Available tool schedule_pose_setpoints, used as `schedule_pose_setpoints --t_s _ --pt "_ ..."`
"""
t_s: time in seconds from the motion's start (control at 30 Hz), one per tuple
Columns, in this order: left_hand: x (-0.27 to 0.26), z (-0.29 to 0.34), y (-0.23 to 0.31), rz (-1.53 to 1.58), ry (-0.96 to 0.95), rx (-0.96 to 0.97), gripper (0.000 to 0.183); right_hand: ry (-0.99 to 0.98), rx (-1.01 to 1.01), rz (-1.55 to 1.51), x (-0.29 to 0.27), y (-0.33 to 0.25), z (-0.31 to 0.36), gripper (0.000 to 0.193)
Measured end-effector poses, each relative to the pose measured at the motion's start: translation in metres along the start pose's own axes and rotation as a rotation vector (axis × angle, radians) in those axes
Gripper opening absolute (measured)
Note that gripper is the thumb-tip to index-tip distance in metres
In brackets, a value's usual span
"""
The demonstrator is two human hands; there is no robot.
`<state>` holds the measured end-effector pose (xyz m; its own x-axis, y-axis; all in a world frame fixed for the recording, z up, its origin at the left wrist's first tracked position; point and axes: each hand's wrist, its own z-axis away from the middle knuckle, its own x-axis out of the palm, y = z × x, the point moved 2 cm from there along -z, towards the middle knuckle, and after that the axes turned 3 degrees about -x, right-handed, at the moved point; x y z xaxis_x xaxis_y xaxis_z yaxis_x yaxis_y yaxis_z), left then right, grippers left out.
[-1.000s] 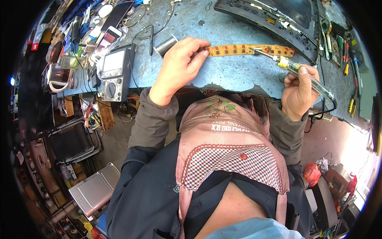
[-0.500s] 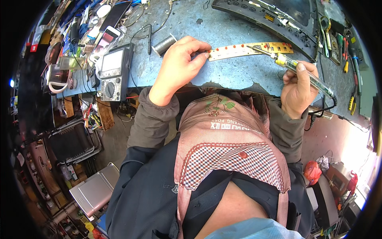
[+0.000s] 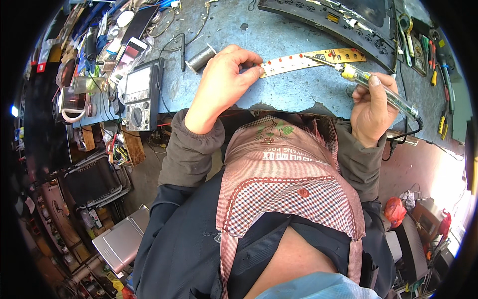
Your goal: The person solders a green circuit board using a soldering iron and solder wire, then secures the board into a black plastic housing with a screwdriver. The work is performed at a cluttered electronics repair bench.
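A narrow yellowish circuit board [image 3: 284, 66] with a row of small red parts and a display lies on the blue bench. My left hand [image 3: 225, 82] pinches its left end between thumb and fingers. In my right hand [image 3: 374, 107] is a soldering iron [image 3: 354, 74] with a yellow collar and clear handle, gripped like a pen. Its thin tip points left and reaches the board beside one red part; whether it touches cannot be made out. A cord runs from the handle's rear. Just left of my left hand sits a spool of solder wire [image 3: 201, 59].
An analog multimeter [image 3: 138, 94] and a white phone [image 3: 128, 60] lie at the left, amid clutter. A black probe [image 3: 182, 52] rests near the spool. Behind the board is a dark panel housing [image 3: 338, 25]. Hand tools [image 3: 434, 60] lie at the right. The bench's front edge [image 3: 318, 108] is chipped.
The view has shifted slightly. My left hand keeps its pinch on the board, and the soldering iron stays over nearly the same spot, its tip close to the same red part.
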<state>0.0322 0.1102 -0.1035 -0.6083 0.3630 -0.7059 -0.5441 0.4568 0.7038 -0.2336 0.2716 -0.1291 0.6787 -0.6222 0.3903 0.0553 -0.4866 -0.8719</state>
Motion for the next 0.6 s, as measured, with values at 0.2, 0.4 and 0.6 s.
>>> schedule_pose_setpoints --t_s 0.2,0.4,0.6 --pt "0.004 0.0 0.006 -0.071 0.025 0.018 0.023 0.017 0.008 -0.003 0.001 -0.001 0.0 0.012" --pt "0.003 0.007 0.005 -0.074 -0.006 0.037 0.021 0.007 -0.002 -0.016 0.001 -0.001 0.001 0.011" --pt "0.004 0.015 0.001 -0.004 -0.033 0.127 0.021 0.006 -0.001 -0.011 0.001 -0.001 0.001 0.012"
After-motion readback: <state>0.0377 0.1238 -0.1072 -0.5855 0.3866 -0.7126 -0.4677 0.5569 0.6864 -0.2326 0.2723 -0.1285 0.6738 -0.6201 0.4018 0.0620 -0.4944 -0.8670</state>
